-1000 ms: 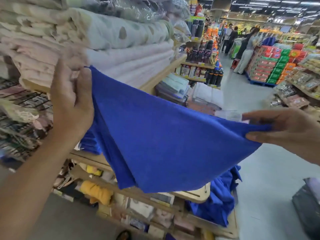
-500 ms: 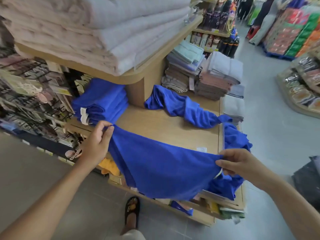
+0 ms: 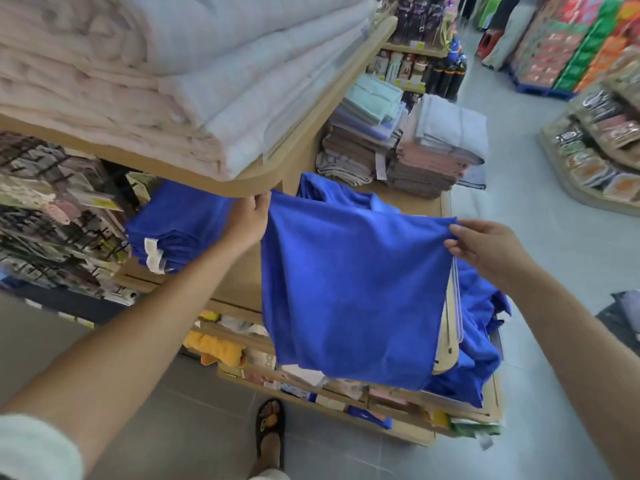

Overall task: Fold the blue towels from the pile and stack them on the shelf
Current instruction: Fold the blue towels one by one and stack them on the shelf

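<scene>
Upper left of frame: thick folded bedding (image 3: pixel 173 81), pale pink and white, stacked on an upper shelf board (image 3: pixel 249 190) with a rounded edge. Far left, below it: a rack of small packaged goods (image 3: pixel 52 209), blurred. Just right of the rack, under the upper board: a stack of folded blue towels (image 3: pixel 176 226) on the wooden shelf (image 3: pixel 242 282), a white label showing at its near edge. Left hand (image 3: pixel 251 220), centre-left, just below the upper board's edge: fingers curled round the top left corner of a blue towel (image 3: pixel 353 289), grasping it. The towel hangs spread between both hands in the centre of the frame, top edge roughly level, lower edge dropping in front of the shelf's near edge and the lower tiers. Below it, lower centre: a yellow cloth item (image 3: pixel 214 348) on a lower tier, and a sandalled foot (image 3: pixel 270 431) on the grey floor (image 3: pixel 554 237). Behind the towel's top edge: part of a loose blue towel (image 3: pixel 332 192) lying crumpled on the shelf. Upper centre-right: stacks of folded towels in grey, pink and brown (image 3: pixel 426 161) at the far end of the shelf. Right hand (image 3: pixel 485 247), centre-right: thumb and fingers pinch the towel's top right corner. Under that hand: the pile of unfolded blue towels (image 3: pixel 481 341), spilling over the shelf's right end. Far right: store displays, blurred.
</scene>
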`<state>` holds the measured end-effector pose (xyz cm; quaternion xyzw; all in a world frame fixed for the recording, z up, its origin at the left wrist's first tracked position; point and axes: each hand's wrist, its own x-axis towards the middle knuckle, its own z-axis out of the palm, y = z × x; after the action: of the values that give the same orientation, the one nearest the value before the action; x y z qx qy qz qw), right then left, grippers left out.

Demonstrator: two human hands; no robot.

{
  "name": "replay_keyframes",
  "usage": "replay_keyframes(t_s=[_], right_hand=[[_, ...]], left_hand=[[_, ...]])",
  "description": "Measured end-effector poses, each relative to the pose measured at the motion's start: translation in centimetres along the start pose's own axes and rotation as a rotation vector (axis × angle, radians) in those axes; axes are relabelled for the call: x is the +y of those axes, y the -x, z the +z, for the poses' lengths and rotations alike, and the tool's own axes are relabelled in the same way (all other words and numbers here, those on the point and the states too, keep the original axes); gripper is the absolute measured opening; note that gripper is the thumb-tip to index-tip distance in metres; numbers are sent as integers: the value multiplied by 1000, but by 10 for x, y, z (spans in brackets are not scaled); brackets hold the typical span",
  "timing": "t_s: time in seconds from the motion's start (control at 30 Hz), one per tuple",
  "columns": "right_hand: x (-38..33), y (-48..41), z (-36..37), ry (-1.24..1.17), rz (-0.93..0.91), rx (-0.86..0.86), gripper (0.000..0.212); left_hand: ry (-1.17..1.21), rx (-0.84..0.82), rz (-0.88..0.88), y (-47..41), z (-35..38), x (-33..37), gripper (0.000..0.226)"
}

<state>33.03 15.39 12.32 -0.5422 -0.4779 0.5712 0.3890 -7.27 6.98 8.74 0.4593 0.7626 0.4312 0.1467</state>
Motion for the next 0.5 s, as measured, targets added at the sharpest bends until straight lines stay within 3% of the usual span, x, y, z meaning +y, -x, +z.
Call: replay_keyframes(t_s=[0.13,0.23,0.33,0.5], right_hand=[[19,-45,22,-47,65,95,27],[46,-51,35,94,76,186,46],[82,-16,45,444,-174,234,49],[149,74,58,884,-531,-65,41]], left_hand=[[-37,-97,-94,-35,46,-5,31],[-66,-202,-120,-28,65,-19,27],[-16,-160,-39,11,55,-36,25],[74,-24,16,136,15,-72,7]])
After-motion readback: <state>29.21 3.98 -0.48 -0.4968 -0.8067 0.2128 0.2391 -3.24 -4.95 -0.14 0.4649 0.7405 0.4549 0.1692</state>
